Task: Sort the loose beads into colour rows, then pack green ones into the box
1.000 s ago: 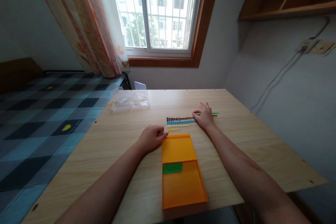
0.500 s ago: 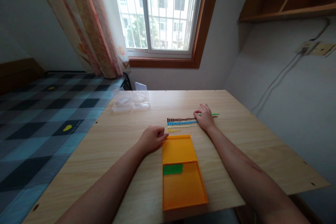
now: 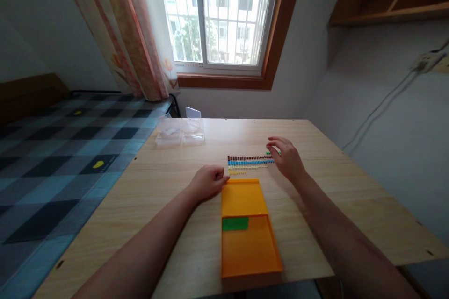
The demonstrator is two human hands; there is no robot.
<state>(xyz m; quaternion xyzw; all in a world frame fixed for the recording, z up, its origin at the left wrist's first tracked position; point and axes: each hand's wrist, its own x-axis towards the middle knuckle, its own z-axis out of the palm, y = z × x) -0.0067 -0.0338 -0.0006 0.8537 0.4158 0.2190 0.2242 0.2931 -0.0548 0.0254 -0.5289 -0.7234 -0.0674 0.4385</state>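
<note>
Rows of tiny pieces lie on the wooden table [image 3: 315,187]: dark brown pieces [image 3: 242,158], blue pieces [image 3: 242,162], pale pieces [image 3: 245,167] and a short row of yellow pieces [image 3: 237,173]. Small green pieces [image 3: 268,153] sit behind the brown row, beside the right fingers. My right hand [image 3: 286,156] hovers over the right end of the rows, fingers bent and apart, nothing visible in them. My left hand [image 3: 208,181] rests with curled fingers at the back left corner of an open orange case [image 3: 250,252]; whether it holds anything is hidden. A green piece [image 3: 235,224] lies inside the case.
Clear plastic boxes [image 3: 180,133] with raised lids stand at the table's back left. A bed with a checked cover [image 3: 105,149] adjoins the left side. A window, a curtain, a wall shelf [image 3: 393,16] and a cable surround the table.
My right hand has lifted off the rows, its fingers now raised above the table. My left hand stays at the case corner. The whole view has shifted slightly.
</note>
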